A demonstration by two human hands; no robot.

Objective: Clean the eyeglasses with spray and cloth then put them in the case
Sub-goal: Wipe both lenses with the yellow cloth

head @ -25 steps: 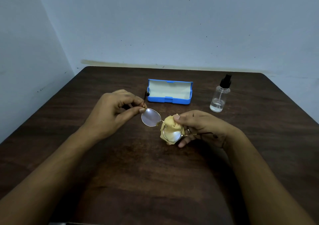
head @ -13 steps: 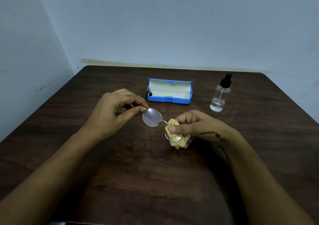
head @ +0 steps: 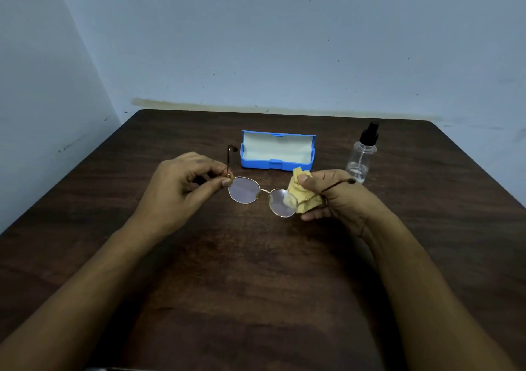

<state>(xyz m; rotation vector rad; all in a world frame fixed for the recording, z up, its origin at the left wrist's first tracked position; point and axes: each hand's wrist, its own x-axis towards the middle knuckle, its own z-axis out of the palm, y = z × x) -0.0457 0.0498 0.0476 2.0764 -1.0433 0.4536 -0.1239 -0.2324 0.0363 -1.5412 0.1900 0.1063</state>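
You hold the eyeglasses between your two hands, in front of the case and nearer to you than it. They are thin gold wire with two round clear lenses. Your left hand pinches the frame at its left hinge between thumb and forefinger, the other fingers curled; the dark temple tip curves up beside the case's left end. Your right hand grips the cloth, soft, yellow and crumpled, with the thumb pressed on top; the cloth lies against the outer edge of the right lens, and the other temple runs across that hand.

The case is hard blue plastic, rectangular, its lid open to a pale lining. The spray bottle, clear with a black nozzle, stands upright just beyond your right hand. The table is dark wood grain with rounded far corners, and bare surface stretches between your forearms down to the near edge.
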